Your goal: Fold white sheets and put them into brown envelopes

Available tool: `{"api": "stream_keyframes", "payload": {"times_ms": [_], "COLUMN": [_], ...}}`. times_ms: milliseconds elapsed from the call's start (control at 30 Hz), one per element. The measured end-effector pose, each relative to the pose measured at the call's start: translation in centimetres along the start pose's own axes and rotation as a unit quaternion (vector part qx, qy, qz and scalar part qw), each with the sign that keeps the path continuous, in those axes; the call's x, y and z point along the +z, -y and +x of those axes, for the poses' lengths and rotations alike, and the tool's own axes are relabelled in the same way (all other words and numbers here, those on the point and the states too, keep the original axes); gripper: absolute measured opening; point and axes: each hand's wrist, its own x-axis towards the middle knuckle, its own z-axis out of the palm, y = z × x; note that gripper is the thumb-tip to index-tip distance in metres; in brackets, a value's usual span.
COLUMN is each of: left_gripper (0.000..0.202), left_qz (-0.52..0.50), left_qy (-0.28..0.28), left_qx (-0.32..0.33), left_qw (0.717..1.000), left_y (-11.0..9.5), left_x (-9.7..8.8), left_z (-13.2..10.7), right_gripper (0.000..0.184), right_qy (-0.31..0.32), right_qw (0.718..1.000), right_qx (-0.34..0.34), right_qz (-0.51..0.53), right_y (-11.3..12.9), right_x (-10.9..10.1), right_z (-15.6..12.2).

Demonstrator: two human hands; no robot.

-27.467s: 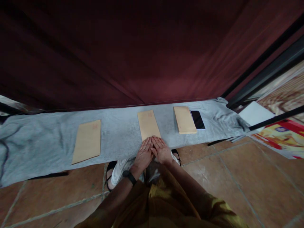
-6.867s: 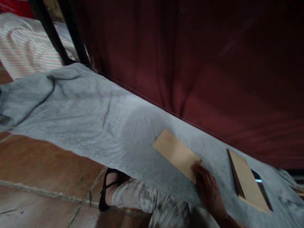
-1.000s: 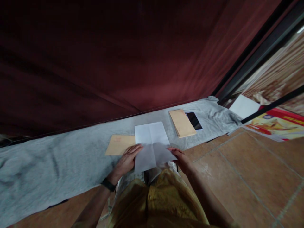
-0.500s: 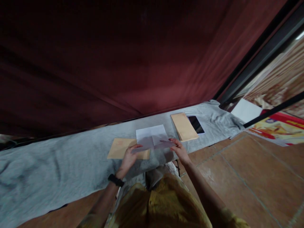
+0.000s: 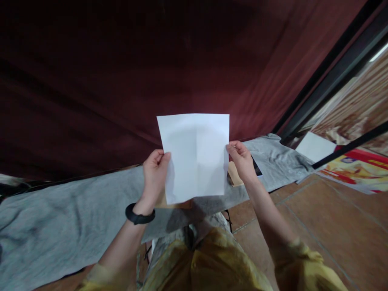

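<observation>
A white sheet of paper (image 5: 195, 157) with a faint crease down its middle is held up before me, raised above the cloth. My left hand (image 5: 155, 169) pinches its left edge between thumb and fingers; a black band circles that wrist. At the opposite edge, my right hand (image 5: 241, 158) pinches the paper the same way. Below the sheet, mostly covered by it, lies a tan envelope (image 5: 178, 205). Another tan envelope or a stack of them (image 5: 234, 176) shows partly behind my right hand, with a dark phone (image 5: 257, 166) beside it.
A grey cloth (image 5: 91, 206) covers the long, narrow surface. Behind it hangs a dark red curtain (image 5: 194, 72). To the right are a dark metal frame (image 5: 327, 76), a white panel (image 5: 315, 146), a red and yellow printed box (image 5: 357, 167) and the tiled floor (image 5: 321, 214).
Both hands have lifted the paper from low over the cloth and turned it upright towards me. It now hides more of the envelopes, and my right hand partly covers the phone.
</observation>
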Motion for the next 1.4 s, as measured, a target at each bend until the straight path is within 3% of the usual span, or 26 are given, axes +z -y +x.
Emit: {"api": "stream_keyframes", "payload": {"times_ms": [100,200,367,500,600,667,767,833,933,1033,1133,1267,1333,1400], "left_gripper": [0.019,0.017,0.015,0.041,0.053,0.054,0.048,0.044,0.046,0.051,0.055,0.059,0.06,0.059], "left_qz": [0.015,0.081,0.124,0.114,0.156,0.234,0.385,0.444,0.444,0.454,0.481,0.495,0.492,0.483], "left_qy": [-0.008,-0.009,0.03,0.075,0.105,0.126,0.129,0.135,0.222,0.307,0.325,0.31,0.311,0.323], "left_qx": [-0.038,-0.094,-0.188,-0.232,-0.233,-0.199,-0.083,0.005,0.094,0.116,0.127,0.131,0.126,0.121], "left_qw": [0.999,0.992,0.974,0.963,0.954,0.943,0.91,0.886,0.863,0.828,0.804,0.801,0.803,0.804], "left_y": [4.3,9.1,14.8,17.0,17.5,17.2,15.9,15.0,14.7,15.4,16.2,16.5,16.4,16.1], "left_x": [0.7,0.9,1.2,1.6,1.2,0.7,0.6,1.5,4.0,5.2,3.1,-1.2,-1.1,1.0], "left_z": [0.1,-0.8,-3.6,-5.6,-6.5,-7.1,-8.2,-9.2,-10.8,-12.5,-14.2,-15.7,-15.8,-15.7], "right_gripper": [0.042,0.046,0.036,0.03,0.04,0.045,0.047,0.047,0.05,0.051,0.051,0.054,0.055,0.055], "right_qy": [0.048,0.06,0.029,0.006,0.004,0.024,0.082,0.129,0.196,0.232,0.209,0.178,0.178,0.175], "right_qw": [0.991,0.975,0.966,0.954,0.933,0.905,0.864,0.847,0.823,0.797,0.789,0.794,0.799,0.805], "right_qx": [0.114,0.209,0.211,0.208,0.155,0.067,-0.062,-0.105,-0.127,-0.126,-0.105,-0.092,-0.097,-0.1], "right_qz": [0.049,0.053,-0.15,-0.218,-0.325,-0.419,-0.493,-0.505,-0.518,-0.543,-0.569,-0.574,-0.566,-0.558], "right_y": [-3.0,-7.6,-14.5,-17.2,-17.9,-18.1,-18.0,-18.0,-18.2,-18.7,-19.0,-19.2,-19.2,-19.3], "right_x": [0.6,0.7,0.7,0.9,0.8,0.6,0.9,1.7,3.6,4.6,3.8,1.7,1.2,1.0], "right_z": [-0.5,-2.2,-4.8,-6.1,-7.2,-8.0,-9.0,-9.5,-10.1,-10.9,-11.6,-11.9,-11.9,-11.9]}}
